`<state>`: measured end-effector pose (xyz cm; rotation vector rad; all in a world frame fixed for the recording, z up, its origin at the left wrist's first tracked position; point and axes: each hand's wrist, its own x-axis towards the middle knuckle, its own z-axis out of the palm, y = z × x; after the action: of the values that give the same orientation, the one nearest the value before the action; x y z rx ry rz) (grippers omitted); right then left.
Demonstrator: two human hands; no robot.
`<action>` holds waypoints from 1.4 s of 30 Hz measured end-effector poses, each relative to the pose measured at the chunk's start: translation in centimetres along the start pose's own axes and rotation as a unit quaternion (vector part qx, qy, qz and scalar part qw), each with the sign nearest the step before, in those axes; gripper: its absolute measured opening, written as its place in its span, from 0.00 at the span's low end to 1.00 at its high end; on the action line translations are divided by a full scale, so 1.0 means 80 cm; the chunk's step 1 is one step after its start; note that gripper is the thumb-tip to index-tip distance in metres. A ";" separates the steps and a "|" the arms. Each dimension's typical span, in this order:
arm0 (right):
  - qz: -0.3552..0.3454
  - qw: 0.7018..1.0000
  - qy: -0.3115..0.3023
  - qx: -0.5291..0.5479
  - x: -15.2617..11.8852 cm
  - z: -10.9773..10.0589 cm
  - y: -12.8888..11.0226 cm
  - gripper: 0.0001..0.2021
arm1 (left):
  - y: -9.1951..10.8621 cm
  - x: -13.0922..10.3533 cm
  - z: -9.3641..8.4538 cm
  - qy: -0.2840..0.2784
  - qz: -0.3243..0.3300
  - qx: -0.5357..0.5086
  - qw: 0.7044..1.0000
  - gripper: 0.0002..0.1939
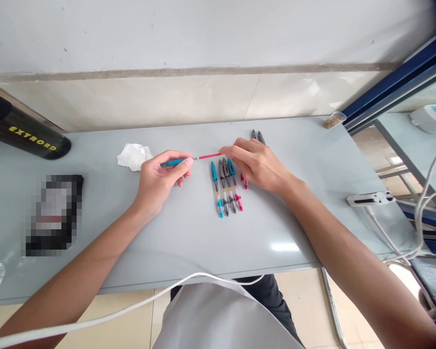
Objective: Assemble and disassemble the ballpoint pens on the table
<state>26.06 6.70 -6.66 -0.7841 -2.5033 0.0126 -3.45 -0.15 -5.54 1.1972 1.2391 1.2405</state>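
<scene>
Between thumb and fingers, my left hand [167, 177] holds a blue pen barrel [172, 162] over the table. A thin red refill [209, 156] reaches from the barrel's tip to my right hand [256, 162], whose fingers pinch its far end. Just below and beside my right hand lies a row of several pens, among them a blue one [217, 189] and a grey one [224, 186]. A red pen part [243, 181] is partly hidden under that hand. Behind it show the tips of two dark grey pen parts [261, 137].
Crumpled white tissue [133, 156] lies left of my left hand. Farther left are a dark bottle [29, 133] and a blurred-out black object [54, 215]. A small clear cup [334, 120] stands at the back right, a white device [370, 199] with a cable nearer. A white cable [131, 308] crosses the front edge.
</scene>
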 end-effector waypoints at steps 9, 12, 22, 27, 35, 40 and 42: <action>-0.011 1.000 -0.013 0.011 0.002 0.001 -0.005 0.20 | 0.002 -0.003 0.005 0.022 0.013 0.030 0.999 0.11; -0.009 1.000 -0.018 0.013 0.002 0.002 -0.005 0.20 | 0.003 -0.004 0.005 0.023 0.016 0.030 0.999 0.10; -0.015 1.000 -0.012 0.000 0.001 0.004 -0.007 0.20 | -0.001 -0.002 0.006 0.040 0.021 0.027 0.999 0.09; -0.015 1.000 -0.015 -0.015 0.001 0.004 -0.008 0.20 | 0.000 -0.003 0.006 0.040 0.022 0.034 0.998 0.10; -0.009 1.000 -0.021 -0.020 0.003 0.003 -0.021 0.19 | 0.002 -0.004 0.007 0.035 0.016 0.054 0.998 0.11; -0.016 1.000 -0.006 -0.015 0.004 0.009 -0.031 0.15 | 0.003 -0.008 0.009 0.011 0.030 0.075 0.997 0.10; -0.025 1.000 -0.001 0.004 0.004 0.012 -0.032 0.15 | 0.004 -0.009 0.010 0.003 0.033 0.082 0.996 0.09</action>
<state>24.03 4.84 -6.93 -0.7192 -2.5217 0.0055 -2.63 -0.87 -5.24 1.3630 1.3361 1.2103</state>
